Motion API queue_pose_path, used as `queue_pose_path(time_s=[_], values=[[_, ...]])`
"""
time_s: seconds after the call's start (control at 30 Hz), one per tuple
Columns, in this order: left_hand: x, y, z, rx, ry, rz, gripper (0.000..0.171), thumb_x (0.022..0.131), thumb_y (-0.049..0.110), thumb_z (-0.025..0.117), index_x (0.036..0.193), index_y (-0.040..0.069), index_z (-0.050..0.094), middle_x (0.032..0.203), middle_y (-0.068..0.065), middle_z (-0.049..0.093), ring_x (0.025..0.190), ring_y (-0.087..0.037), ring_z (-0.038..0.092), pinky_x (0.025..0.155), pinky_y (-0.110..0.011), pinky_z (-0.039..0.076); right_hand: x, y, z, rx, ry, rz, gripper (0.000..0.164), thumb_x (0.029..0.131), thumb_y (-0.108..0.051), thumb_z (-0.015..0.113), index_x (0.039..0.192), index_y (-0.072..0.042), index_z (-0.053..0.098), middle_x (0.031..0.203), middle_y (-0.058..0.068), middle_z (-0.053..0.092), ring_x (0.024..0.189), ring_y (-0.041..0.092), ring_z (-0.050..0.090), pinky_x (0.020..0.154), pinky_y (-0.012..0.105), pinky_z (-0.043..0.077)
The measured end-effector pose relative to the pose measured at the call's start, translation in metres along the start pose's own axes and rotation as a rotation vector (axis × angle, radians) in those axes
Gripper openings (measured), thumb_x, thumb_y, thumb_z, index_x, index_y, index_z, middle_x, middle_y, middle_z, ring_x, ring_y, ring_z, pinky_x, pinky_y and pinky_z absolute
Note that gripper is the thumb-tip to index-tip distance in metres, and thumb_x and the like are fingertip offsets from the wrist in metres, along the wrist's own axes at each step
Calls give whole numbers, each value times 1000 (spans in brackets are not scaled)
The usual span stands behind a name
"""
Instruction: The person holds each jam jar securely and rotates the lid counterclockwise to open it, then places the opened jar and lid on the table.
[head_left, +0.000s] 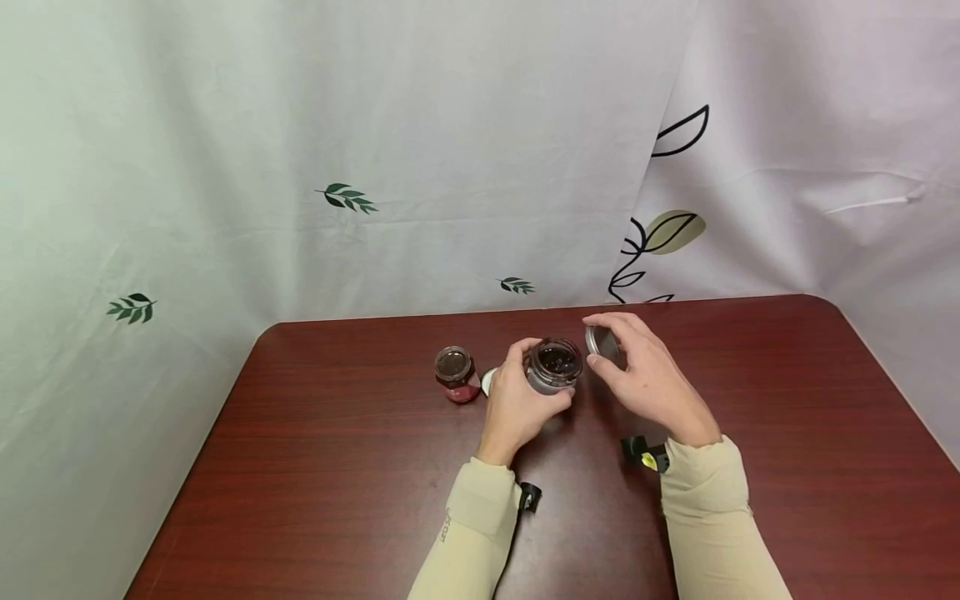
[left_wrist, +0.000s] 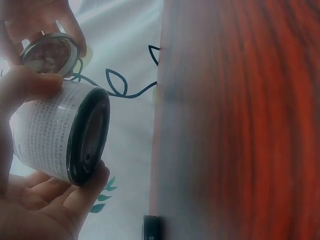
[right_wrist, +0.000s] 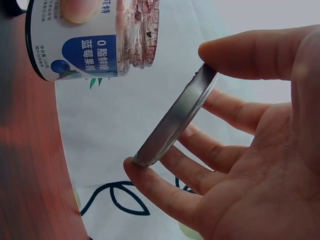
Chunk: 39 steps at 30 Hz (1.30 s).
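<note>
In the head view my left hand [head_left: 517, 404] grips a glass jam jar [head_left: 555, 367] whose mouth is uncovered, with dark jam inside. The right wrist view shows its white and blue label with a blueberry picture and smears on the glass neck. Just right of the jar, my right hand [head_left: 645, 375] pinches a round metal lid [right_wrist: 180, 117] by its rim between thumb and fingertips. The lid is tilted and apart from the jar. Residue marks the lid's inner face in the left wrist view. The jar's base [left_wrist: 90, 137] is held off the table.
A second, smaller jar [head_left: 457, 375] with a dark top and reddish label stands left of my left hand. A white round object [head_left: 487, 382] lies beside it, partly hidden by the hand. The reddish-brown table [head_left: 337, 467] meets a white leaf-patterned curtain [head_left: 450, 167] at the back.
</note>
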<state>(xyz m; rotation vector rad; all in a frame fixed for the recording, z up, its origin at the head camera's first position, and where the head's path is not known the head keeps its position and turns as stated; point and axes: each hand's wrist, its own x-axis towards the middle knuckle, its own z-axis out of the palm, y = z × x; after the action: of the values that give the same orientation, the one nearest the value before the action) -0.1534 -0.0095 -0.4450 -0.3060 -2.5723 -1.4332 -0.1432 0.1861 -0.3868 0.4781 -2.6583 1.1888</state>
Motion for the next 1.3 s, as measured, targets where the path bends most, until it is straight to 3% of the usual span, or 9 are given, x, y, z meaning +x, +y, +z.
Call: queue_pose_path(time_s=[0.4, 0.67, 0.97, 1.3], values=[[1, 1, 1, -4, -5, -31, 75, 65, 24, 87, 132, 16, 54, 115, -2, 68, 103, -16, 65, 90, -37, 51, 2, 2, 1, 46, -6, 52, 46, 93, -7, 63, 137, -8, 55, 127, 16, 56, 117, 34, 53, 99, 54, 46], [1, 3, 0, -6, -7, -65, 82, 67, 24, 85, 140, 14, 51, 128, -3, 65, 111, -17, 62, 96, -38, 48, 2, 4, -1, 82, -10, 65, 46, 93, -6, 65, 137, -7, 53, 127, 17, 55, 117, 33, 53, 101, 54, 45], [1, 3, 0, 12, -7, -76, 78, 67, 26, 85, 137, 10, 55, 122, -6, 67, 109, -20, 64, 95, -38, 49, 1, 7, -3, 110, -8, 57, 46, 93, -5, 67, 137, -5, 52, 124, 16, 57, 113, 36, 63, 99, 51, 48], [1, 2, 0, 21, 3, -70, 75, 67, 28, 87, 133, 9, 57, 118, -7, 69, 106, -20, 65, 93, -39, 50, -1, 11, -4, 91, -33, 109, 48, 93, -9, 68, 137, -7, 51, 127, 18, 60, 115, 39, 63, 99, 54, 46]])
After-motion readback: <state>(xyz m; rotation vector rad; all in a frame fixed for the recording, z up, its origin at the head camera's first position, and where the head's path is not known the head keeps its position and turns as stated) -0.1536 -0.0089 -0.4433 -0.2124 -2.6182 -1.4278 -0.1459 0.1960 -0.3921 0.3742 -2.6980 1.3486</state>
